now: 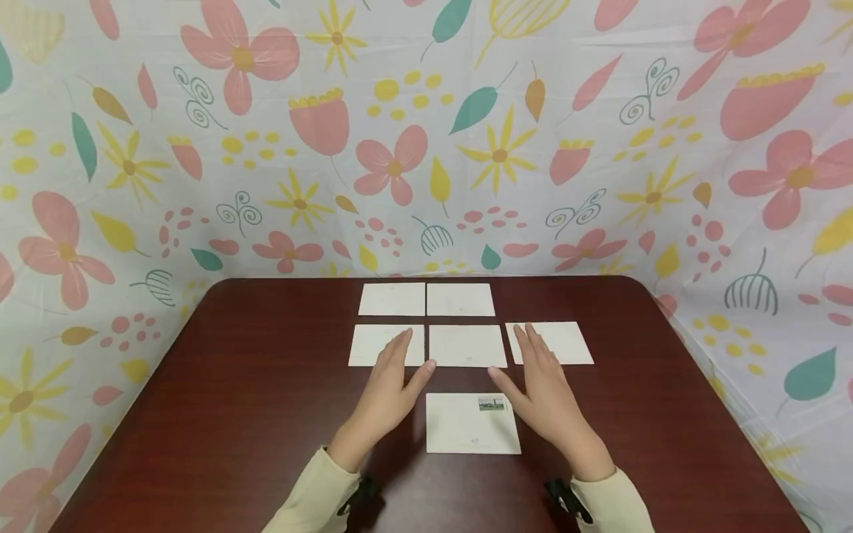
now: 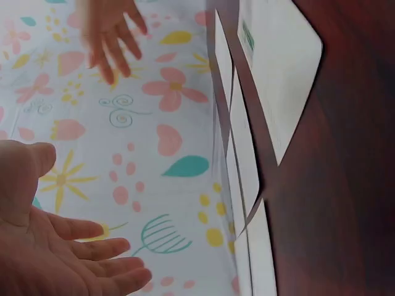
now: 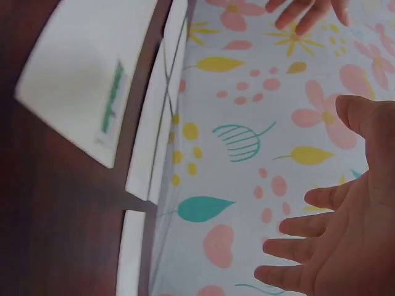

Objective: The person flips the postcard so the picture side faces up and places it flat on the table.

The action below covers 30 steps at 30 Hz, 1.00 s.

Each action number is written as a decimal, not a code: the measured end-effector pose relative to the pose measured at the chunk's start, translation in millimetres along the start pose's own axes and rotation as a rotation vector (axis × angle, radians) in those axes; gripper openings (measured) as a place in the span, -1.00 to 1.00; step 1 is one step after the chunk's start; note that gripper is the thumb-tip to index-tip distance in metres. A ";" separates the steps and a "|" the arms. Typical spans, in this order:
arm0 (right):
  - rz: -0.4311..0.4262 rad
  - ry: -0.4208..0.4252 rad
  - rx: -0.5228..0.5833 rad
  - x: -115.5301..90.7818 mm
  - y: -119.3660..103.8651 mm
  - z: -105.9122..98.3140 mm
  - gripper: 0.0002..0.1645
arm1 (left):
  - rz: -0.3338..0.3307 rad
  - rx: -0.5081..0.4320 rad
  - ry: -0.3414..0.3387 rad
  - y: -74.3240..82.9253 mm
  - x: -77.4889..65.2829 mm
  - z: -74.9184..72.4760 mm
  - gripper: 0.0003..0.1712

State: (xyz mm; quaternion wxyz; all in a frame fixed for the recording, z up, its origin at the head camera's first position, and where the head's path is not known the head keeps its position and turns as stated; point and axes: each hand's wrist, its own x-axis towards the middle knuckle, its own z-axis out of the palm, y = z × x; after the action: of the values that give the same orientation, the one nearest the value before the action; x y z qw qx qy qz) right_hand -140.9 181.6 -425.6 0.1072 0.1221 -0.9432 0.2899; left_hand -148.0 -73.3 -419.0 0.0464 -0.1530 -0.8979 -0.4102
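A white card, like a postcard or envelope (image 1: 460,429), lies on the table with a small stamp-like landscape picture (image 1: 491,404) in its upper right corner. My left hand (image 1: 381,396) is held to its left and my right hand (image 1: 552,400) to its right, fingers straight and thumbs pointing inward. Both hands hold nothing and appear raised above the table. Behind them is a row of blank white cards: a left one (image 1: 373,348) and a right one (image 1: 560,348), each partly covered by fingertips, and a middle one (image 1: 466,346).
Two more white cards, a left one (image 1: 392,300) and a right one (image 1: 460,300), lie side by side near the far edge of the dark red-brown table (image 1: 253,414). A flower-patterned cloth (image 1: 393,215) hangs behind the table and along its sides.
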 end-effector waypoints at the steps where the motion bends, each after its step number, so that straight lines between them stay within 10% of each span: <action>1: 0.011 -0.012 0.016 -2.0 1.1 0.1 -0.01 | -0.017 -0.030 -0.010 -0.2 -1.4 0.4 -0.12; 17: 0.160 -0.135 0.238 -18.7 7.7 6.9 -0.06 | -0.169 -0.384 -0.183 -17.0 -13.0 13.7 -0.20; 30: 0.274 -0.271 0.232 -32.2 9.0 10.8 -0.08 | -0.284 -0.446 -0.284 -19.3 -29.6 29.6 -0.19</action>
State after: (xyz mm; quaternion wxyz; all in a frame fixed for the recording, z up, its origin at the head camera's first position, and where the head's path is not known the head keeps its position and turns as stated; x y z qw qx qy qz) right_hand -114.4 188.1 -447.8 -0.0758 0.0422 -0.9171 0.3890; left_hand -124.7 -70.0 -458.6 -0.1720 -0.0881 -0.7957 -0.5741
